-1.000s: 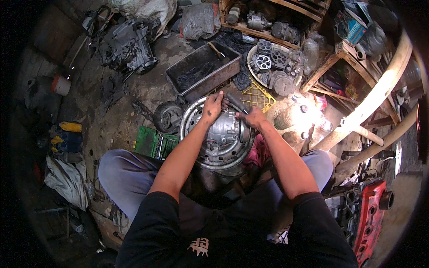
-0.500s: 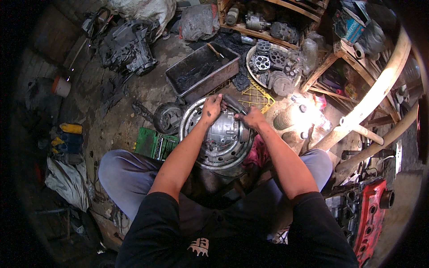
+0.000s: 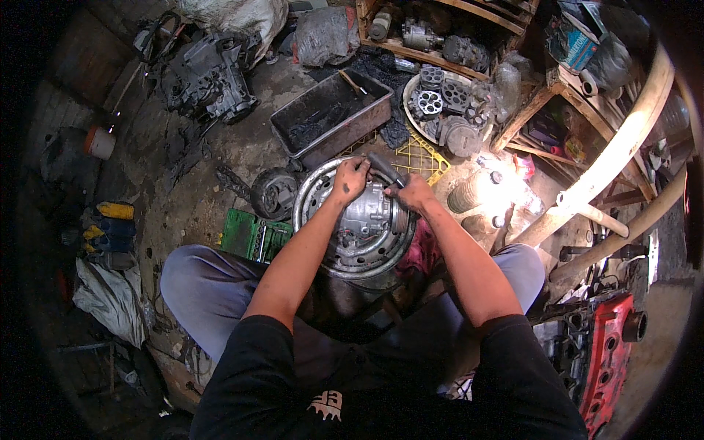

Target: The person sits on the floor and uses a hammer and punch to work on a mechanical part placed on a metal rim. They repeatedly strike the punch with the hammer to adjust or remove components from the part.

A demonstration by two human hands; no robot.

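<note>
A silvery machine part with a grooved pulley, which looks like a car air-conditioning compressor [image 3: 364,210], lies inside a steel wheel rim [image 3: 309,251] between my knees. My left hand [image 3: 352,180] is at the part's far side, fingers bent and pressed together; what they pinch, if anything, is hidden. Above the pulley, my right hand [image 3: 415,193] is closed round the metal shaft of a tool with a thick dark grip [image 3: 383,166]. That grip slants away toward my left fingertips. The tool's other end is hidden in my right hand.
A green socket-set case [image 3: 240,233] lies left of the rim. Beyond are a black tub [image 3: 292,153] with a brush, a yellow crate [image 3: 438,174] and a round basin [image 3: 409,117] of metal parts. Pale curved poles [image 3: 636,141] stand right; a red engine cover [image 3: 607,359] lies near right.
The dark grip has shifted slightly, and my left hand has moved a little nearer and to the right. My right hand stays almost in place, still holding the tool.
</note>
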